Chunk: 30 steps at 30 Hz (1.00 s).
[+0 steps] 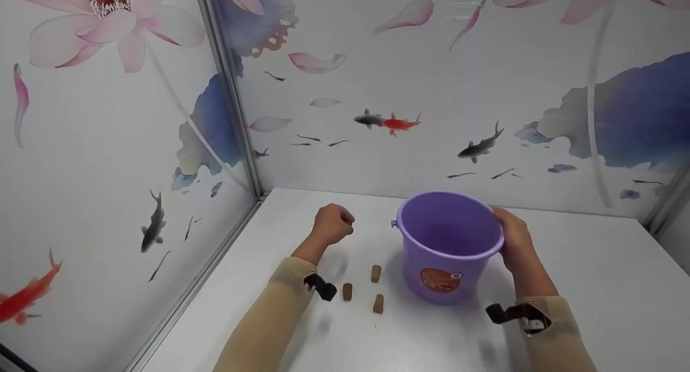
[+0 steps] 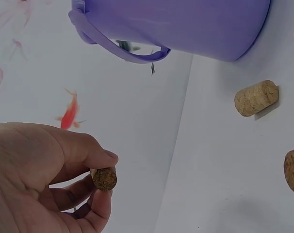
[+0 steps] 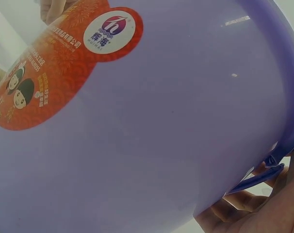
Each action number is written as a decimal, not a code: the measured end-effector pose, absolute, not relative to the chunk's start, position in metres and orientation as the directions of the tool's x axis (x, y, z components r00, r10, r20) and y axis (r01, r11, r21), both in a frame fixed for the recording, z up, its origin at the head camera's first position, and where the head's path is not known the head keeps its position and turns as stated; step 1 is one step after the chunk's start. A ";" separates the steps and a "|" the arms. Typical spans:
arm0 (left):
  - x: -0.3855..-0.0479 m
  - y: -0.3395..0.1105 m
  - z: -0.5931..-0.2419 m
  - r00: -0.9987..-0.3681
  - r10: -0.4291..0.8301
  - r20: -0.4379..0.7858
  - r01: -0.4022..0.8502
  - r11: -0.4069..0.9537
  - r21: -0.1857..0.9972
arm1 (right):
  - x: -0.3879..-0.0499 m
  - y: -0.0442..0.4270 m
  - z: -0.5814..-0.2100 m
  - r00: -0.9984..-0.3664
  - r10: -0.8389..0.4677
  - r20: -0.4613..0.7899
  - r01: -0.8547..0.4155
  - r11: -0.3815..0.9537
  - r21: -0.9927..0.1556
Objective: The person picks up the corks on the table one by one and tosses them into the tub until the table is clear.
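Observation:
My left hand (image 1: 333,224) is raised left of the purple bucket (image 1: 442,275); in the left wrist view its thumb and fingers pinch a cork (image 2: 105,179). My right hand (image 1: 516,240) grips the bucket's right side near the rim, with the fingers partly hidden behind it; in the right wrist view the hand (image 3: 263,208) lies by the handle joint. Three corks lie between my left forearm and the bucket: one (image 1: 375,273) farther back, one (image 1: 347,291) to the left, one (image 1: 378,303) nearer me. The bucket stands upright.
The white table (image 1: 226,307) meets a back panel (image 1: 345,162) and a left panel (image 1: 97,199), both printed with flowers and fish. A metal corner post (image 1: 232,91) joins them. The bucket's handle (image 2: 132,57) hangs on its left side.

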<state>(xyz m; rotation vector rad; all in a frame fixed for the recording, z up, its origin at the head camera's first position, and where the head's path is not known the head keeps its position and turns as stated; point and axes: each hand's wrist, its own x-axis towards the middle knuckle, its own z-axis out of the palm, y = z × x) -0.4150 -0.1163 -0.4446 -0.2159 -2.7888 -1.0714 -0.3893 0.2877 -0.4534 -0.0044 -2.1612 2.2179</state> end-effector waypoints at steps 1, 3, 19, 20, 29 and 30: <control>-0.415 -0.115 -0.443 -0.978 0.086 0.192 0.192 0.737 0.648 | -0.389 0.288 -0.453 -0.999 0.035 0.029 -0.030 -0.026 -0.999; -0.415 -0.114 -0.439 -0.975 0.095 0.199 0.202 0.741 0.641 | -0.389 0.287 -0.453 -0.999 0.039 0.025 -0.026 -0.035 -0.999; -0.416 -0.104 -0.426 -0.958 0.132 0.253 0.260 0.769 0.584 | -0.388 0.287 -0.450 -0.998 0.045 0.045 -0.045 -0.014 -0.999; -0.416 -0.103 -0.426 -0.957 0.133 0.256 0.262 0.770 0.581 | -0.388 0.287 -0.450 -0.998 0.045 0.044 -0.045 -0.016 -0.999; -0.418 -0.097 -0.422 -0.960 0.141 0.242 0.256 0.788 0.560 | -0.390 0.286 -0.453 -0.998 0.050 0.031 -0.032 -0.017 -0.999; -0.418 -0.097 -0.422 -0.961 0.138 0.240 0.254 0.786 0.564 | -0.390 0.286 -0.454 -0.998 0.047 0.032 -0.033 -0.017 -0.999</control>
